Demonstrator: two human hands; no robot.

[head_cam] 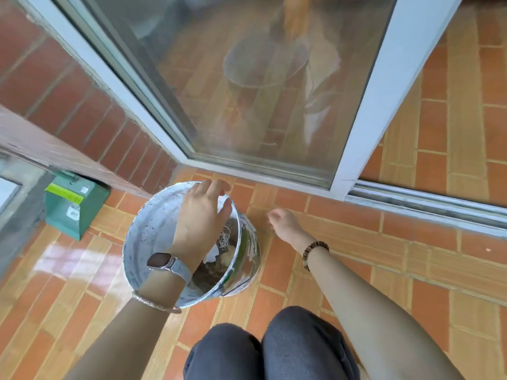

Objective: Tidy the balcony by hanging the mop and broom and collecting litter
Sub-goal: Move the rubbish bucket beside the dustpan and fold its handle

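A white, paint-stained bucket [142,237] stands on the tiled balcony floor in front of my knees. Dirt, a tangle of fibres and scraps of litter lie in its bottom [222,250]. My left hand [201,218], with a watch and a bangle on the wrist, reaches across the bucket's mouth and holds its far rim, fingers over the edge. To the right of the bucket, my right hand [284,224], with a bead bracelet on the wrist, is down at the floor with its fingertips bunched. It is blurred, and I cannot see whether anything is between the fingers. No mop or broom is in view.
A green box-like object [74,204] sits on the floor at the left by a brick wall [68,105]. A sliding glass door [247,91] and its metal track [428,204] run just behind the bucket. My dark-trousered knees [269,349] fill the bottom.
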